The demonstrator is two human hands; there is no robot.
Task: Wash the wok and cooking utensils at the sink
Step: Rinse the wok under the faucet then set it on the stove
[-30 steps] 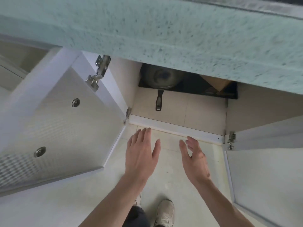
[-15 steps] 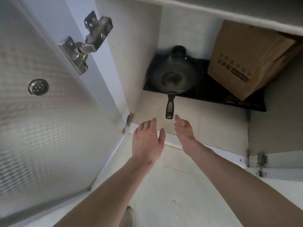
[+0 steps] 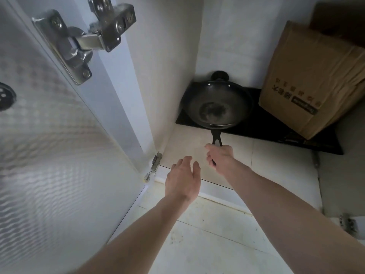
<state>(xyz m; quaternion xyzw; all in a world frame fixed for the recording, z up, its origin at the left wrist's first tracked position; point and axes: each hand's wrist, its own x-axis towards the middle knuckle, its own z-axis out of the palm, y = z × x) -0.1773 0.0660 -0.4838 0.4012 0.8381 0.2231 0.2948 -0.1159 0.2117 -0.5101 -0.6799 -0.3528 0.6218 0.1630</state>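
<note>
Right hand (image 3: pixel 219 157) wraps the wok (image 3: pixel 217 105) handle (image 3: pixel 216 138) to pull it from the cabinet — left hand (image 3: pixel 183 177) loose, empty.

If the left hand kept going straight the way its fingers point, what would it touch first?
Probably the wok near its rim; the left hand points up into the cabinet with bare cabinet floor between. Depth is unclear.

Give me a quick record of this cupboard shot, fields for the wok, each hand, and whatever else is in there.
wok: inside the open cupboard, on a dark tray
right hand: grips the wok's handle
left hand: fingers straight, holds nothing, at the cupboard's front edge
box: brown cardboard, right of the wok
door: swung open on the left
</note>
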